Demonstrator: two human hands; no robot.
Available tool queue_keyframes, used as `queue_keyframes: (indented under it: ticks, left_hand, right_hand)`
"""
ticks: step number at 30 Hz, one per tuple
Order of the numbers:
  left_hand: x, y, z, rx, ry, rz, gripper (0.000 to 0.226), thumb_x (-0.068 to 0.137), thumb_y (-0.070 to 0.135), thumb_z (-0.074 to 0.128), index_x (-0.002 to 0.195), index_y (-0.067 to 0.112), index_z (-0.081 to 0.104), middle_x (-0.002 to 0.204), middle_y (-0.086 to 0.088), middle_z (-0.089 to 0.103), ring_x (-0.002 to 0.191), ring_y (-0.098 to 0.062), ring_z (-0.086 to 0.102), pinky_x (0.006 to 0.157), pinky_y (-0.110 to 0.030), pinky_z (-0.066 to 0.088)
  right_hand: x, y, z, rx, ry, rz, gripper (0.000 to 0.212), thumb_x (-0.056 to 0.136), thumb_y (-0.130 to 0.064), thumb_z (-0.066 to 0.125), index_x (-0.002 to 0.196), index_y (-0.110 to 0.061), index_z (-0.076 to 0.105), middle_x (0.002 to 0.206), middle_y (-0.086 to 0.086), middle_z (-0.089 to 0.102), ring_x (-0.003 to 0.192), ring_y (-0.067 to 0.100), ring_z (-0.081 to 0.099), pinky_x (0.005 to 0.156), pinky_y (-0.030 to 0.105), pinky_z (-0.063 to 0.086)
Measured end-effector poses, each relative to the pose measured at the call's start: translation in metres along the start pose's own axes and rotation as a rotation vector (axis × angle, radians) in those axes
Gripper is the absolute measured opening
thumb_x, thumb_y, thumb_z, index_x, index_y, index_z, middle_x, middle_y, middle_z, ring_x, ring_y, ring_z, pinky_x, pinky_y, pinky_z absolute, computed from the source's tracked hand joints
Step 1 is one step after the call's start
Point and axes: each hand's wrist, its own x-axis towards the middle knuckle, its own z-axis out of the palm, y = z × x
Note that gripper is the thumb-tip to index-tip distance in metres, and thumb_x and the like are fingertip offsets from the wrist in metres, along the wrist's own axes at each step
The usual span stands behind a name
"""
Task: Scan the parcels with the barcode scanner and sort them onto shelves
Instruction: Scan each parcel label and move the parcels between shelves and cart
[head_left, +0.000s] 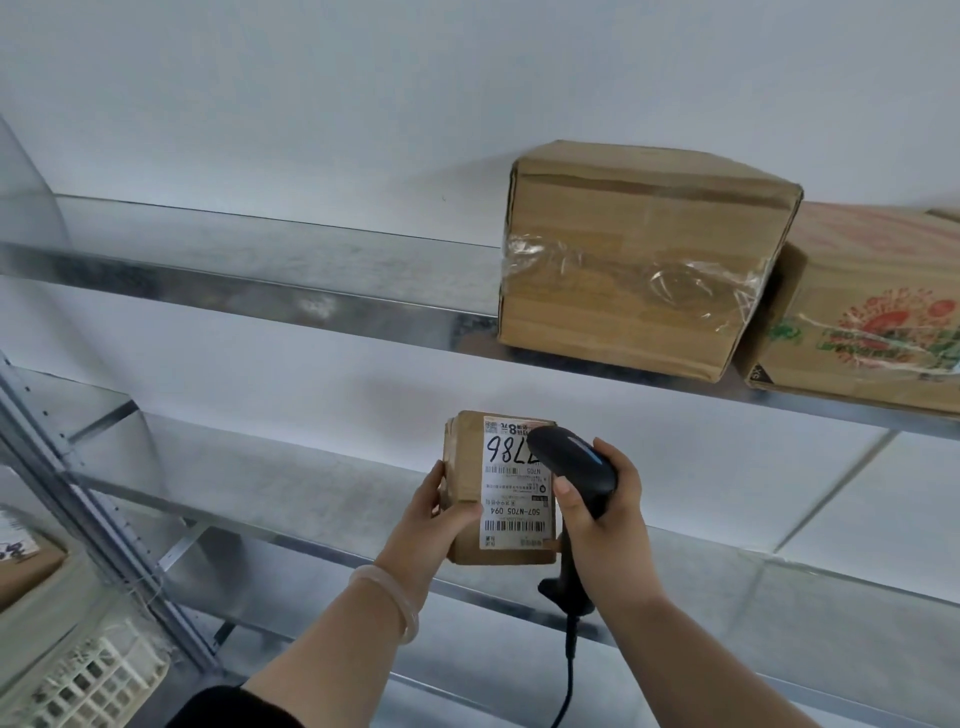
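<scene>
Your left hand holds the small parcel, and your right hand, beside it, grips the scanner over its label. A taped box and a printed box already sit on the shelf above your hands. I think this parcel goes up next.

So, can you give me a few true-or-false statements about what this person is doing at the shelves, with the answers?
1. The left hand holds a small parcel with its white label facing the camera. True.
2. The barcode scanner lies on a shelf. False: the right hand grips it, with its head over the label.
3. Two cardboard boxes, a plain box and a printed box, sit on the upper shelf. True.
4. The scanner is cordless. False: a black cable hangs from its handle.
</scene>
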Motion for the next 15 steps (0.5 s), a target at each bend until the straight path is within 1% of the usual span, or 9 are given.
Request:
queue_keyframes:
  ticks: [1,3,4,6,9,10,12,13,15]
  left_hand:
    - [0.001,0.002,-0.001,0.004,0.011,0.0,0.044,0.087,0.029,0.069,0.125,0.043,0.051,0.118,0.005,0.069,0.109,-0.019,0.066,0.089,-0.037,0.054]
    - [0.001,0.007,-0.002,0.031,0.025,0.007,0.023,0.094,0.03,0.064,0.112,0.041,0.054,0.11,0.004,0.072,0.103,-0.018,0.068,0.085,-0.04,0.057]
    - [0.002,0.008,-0.003,0.045,0.041,0.015,0.02,0.095,0.033,0.063,0.111,0.039,0.054,0.108,0.004,0.073,0.1,-0.018,0.07,0.083,-0.04,0.059]
    - [0.003,0.011,-0.004,0.057,0.076,0.019,0.029,0.092,0.037,0.064,0.119,0.032,0.054,0.107,0.004,0.074,0.098,-0.018,0.071,0.083,-0.04,0.059]
    - [0.004,0.014,-0.008,0.049,0.113,-0.006,0.045,0.092,0.032,0.067,0.132,0.025,0.047,0.109,0.003,0.072,0.1,-0.019,0.068,0.09,-0.046,0.056]
    - [0.005,0.014,-0.01,0.041,0.118,-0.013,0.053,0.091,0.031,0.068,0.137,0.026,0.041,0.112,0.002,0.071,0.102,-0.02,0.067,0.092,-0.048,0.055]
    - [0.004,0.016,-0.014,0.026,0.13,0.003,0.064,0.091,0.028,0.07,0.142,0.037,0.032,0.119,-0.001,0.068,0.107,-0.023,0.065,0.094,-0.05,0.054]
    - [0.004,0.017,-0.016,0.027,0.146,0.027,0.063,0.091,0.028,0.069,0.14,0.043,0.032,0.122,-0.002,0.067,0.108,-0.024,0.064,0.095,-0.051,0.053]
    - [0.003,0.019,-0.023,0.01,0.193,0.067,0.055,0.093,0.03,0.066,0.133,0.052,0.036,0.123,-0.001,0.067,0.109,-0.023,0.063,0.096,-0.053,0.053]
  right_hand:
    - [-0.001,0.0,0.0,-0.002,-0.005,-0.017,0.046,0.093,-0.025,0.06,0.123,-0.049,0.034,0.11,-0.011,0.063,0.087,0.023,0.067,0.073,0.045,0.059]
    - [-0.002,-0.001,0.002,-0.006,-0.017,-0.051,0.047,0.093,-0.023,0.061,0.12,-0.052,0.035,0.11,-0.013,0.063,0.086,0.02,0.067,0.071,0.041,0.059]
    - [-0.003,-0.001,0.003,-0.013,-0.027,-0.072,0.049,0.093,-0.022,0.061,0.118,-0.055,0.035,0.11,-0.014,0.062,0.086,0.019,0.066,0.07,0.039,0.059]
    - [-0.005,-0.003,0.005,-0.034,-0.056,-0.119,0.053,0.092,-0.022,0.062,0.115,-0.061,0.034,0.11,-0.02,0.061,0.09,0.016,0.066,0.071,0.037,0.059]
    - [-0.005,-0.006,0.006,-0.057,-0.108,-0.159,0.054,0.092,-0.02,0.061,0.117,-0.061,0.035,0.108,-0.03,0.059,0.098,0.007,0.064,0.077,0.036,0.059]
    - [-0.005,-0.007,0.007,-0.07,-0.122,-0.17,0.055,0.092,-0.02,0.061,0.118,-0.059,0.034,0.109,-0.031,0.059,0.1,0.004,0.063,0.079,0.034,0.058]
    - [-0.006,-0.011,0.007,-0.099,-0.138,-0.195,0.056,0.092,-0.019,0.062,0.118,-0.059,0.033,0.114,-0.028,0.058,0.099,0.003,0.062,0.078,0.03,0.058]
    - [-0.007,-0.012,0.008,-0.115,-0.143,-0.206,0.057,0.092,-0.02,0.062,0.119,-0.059,0.031,0.115,-0.026,0.057,0.096,0.006,0.062,0.076,0.028,0.057]
    - [-0.01,-0.015,0.009,-0.148,-0.151,-0.224,0.058,0.091,-0.022,0.063,0.12,-0.059,0.03,0.115,-0.029,0.055,0.089,0.01,0.062,0.072,0.026,0.056]
